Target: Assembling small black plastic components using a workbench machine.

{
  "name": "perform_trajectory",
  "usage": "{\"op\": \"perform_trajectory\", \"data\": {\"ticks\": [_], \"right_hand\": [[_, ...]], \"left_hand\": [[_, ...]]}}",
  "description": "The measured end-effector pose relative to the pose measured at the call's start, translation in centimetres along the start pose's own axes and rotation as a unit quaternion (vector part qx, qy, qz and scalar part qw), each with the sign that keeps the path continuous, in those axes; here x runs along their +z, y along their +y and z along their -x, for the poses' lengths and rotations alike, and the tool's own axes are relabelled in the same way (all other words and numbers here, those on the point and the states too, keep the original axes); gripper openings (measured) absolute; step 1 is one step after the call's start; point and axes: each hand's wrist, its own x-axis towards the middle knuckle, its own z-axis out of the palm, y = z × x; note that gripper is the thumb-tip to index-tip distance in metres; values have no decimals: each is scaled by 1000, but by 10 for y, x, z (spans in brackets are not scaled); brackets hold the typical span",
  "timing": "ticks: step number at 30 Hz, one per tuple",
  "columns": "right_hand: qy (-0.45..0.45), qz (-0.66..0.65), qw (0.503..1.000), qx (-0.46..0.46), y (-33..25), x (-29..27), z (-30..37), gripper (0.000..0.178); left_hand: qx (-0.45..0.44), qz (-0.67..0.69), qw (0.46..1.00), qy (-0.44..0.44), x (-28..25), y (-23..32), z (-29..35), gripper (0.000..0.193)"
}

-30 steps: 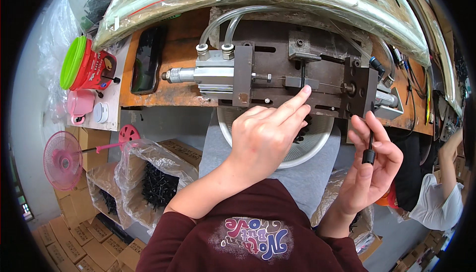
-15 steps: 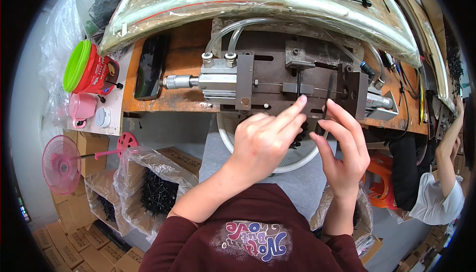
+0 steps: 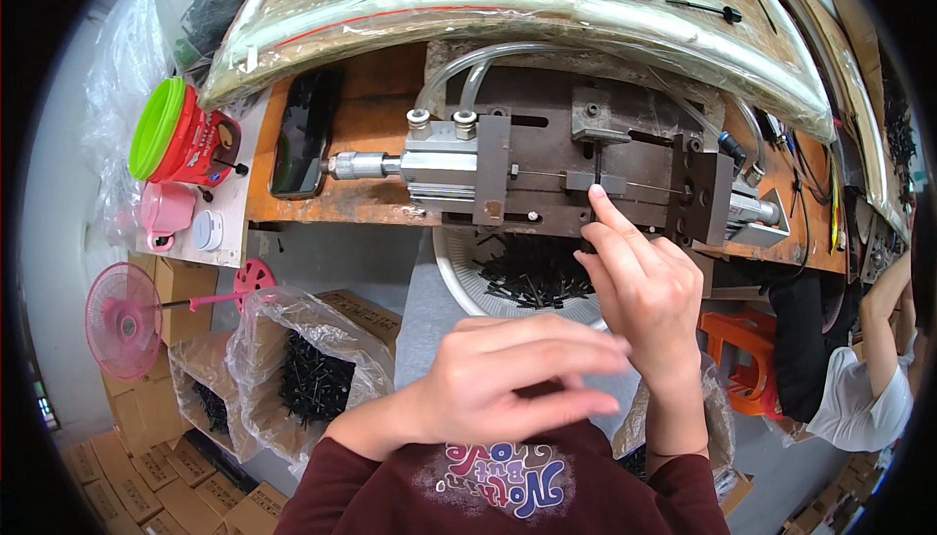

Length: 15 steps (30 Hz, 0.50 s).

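At the bench stands a metal clamping fixture [image 3: 644,159] with a cylinder at each end and a small grey block [image 3: 578,182] in its middle. A thin black rod [image 3: 598,152] crosses that block, running toward me. My right hand [image 3: 649,281] is closed on the rod's near end, its index fingertip pressed at the block; the fingers hide part of the grip. Close to my chest, my left hand [image 3: 517,379] is slightly blurred, fingers stretched and thumb apart, with nothing visible in it. Below the fixture sits a white basket [image 3: 457,276] holding black rod-like pieces [image 3: 537,267].
A plastic-wrapped board [image 3: 508,22] with black parts lies behind the fixture. Left are a phone [image 3: 305,135], a red tub [image 3: 200,135], a pink cup [image 3: 168,211] and a pink fan [image 3: 125,320]. Bags of black parts [image 3: 317,374] stand below; an orange stool [image 3: 747,359] is right, near another person [image 3: 864,389].
My left hand has left the block and drawn back toward my chest. My right hand has moved left, bringing its black rod to the block. More of the basket's contents shows.
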Motion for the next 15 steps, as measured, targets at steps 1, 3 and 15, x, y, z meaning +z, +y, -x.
{"op": "perform_trajectory", "data": {"ticks": [1, 3, 15], "right_hand": [[2, -1, 1000, -1, 0, 1, 0, 23], [-19, 8, 1000, -15, -1, 0, -5, 20], [7, -3, 1000, 12, -7, 4, 4, 23]], "left_hand": [[65, 52, 997, 2, -6, 8, -11, 25], [102, 228, 968, 15, -15, 30, -28, 22], [409, 545, 686, -254, 21, 31, -89, 27]]}}
